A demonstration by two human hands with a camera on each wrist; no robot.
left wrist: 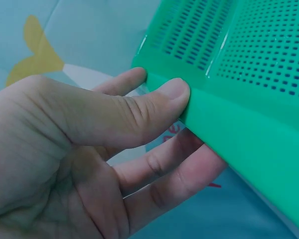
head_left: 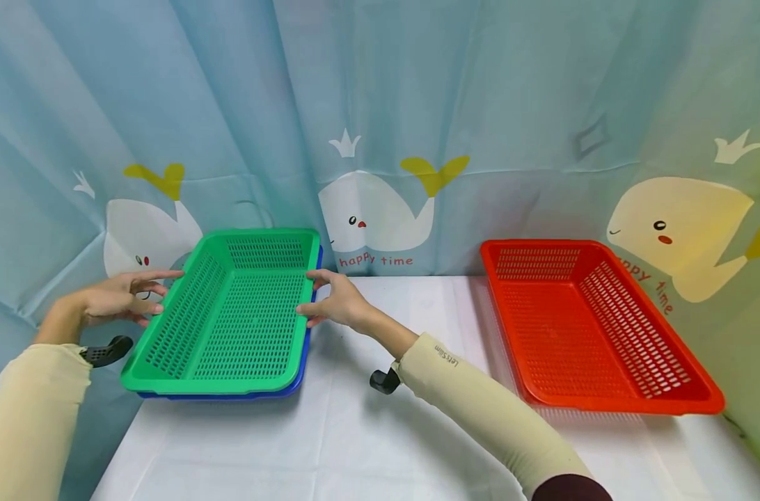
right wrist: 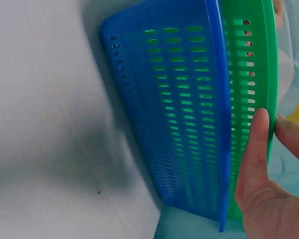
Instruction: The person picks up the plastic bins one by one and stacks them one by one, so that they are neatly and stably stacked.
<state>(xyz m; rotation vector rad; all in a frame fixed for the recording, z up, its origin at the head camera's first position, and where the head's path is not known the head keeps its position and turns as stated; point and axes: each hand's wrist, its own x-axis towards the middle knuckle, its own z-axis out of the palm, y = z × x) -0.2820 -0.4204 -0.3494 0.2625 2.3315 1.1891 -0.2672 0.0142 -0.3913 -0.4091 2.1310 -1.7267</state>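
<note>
"What's the biggest thing in view?"

"The pale blue curtain (head_left: 518, 104), filling twelve o'clock in the head view. The white surface (head_left: 380, 445) spreads below it toward six."

"And the baskets?"

"The red basket (head_left: 555, 334) lies at about four o'clock, no hand near it. The green basket (head_left: 255, 320) is between eight and nine, nested in the blue basket (right wrist: 223, 114), whose rim shows just below the green one."

"How do the hands stand?"

"Both grip the green basket. The left hand (head_left: 120, 299) pinches its rim at the basket's nine o'clock, thumb (left wrist: 174, 89) on top and fingers (left wrist: 189, 174) beneath; the right hand (head_left: 339, 303) pinches the rim at three, fingertips (right wrist: 260, 119) on both faces of it."

"Will it feel heavy?"

"I'd guess not. It looks like thin moulded plastic, slotted all over, so light for its size and fairly stiff, with a little give if the side walls are squeezed. Not very fragile, though a hard twist could crack a slotted wall."

"Slippery?"

"The rim has a shine, so perhaps slightly. Mid-rim at nine and three looks the balanced place to hold. I'd keep clear of the blue rim, since the nested walls sit close and could drag together."
</note>
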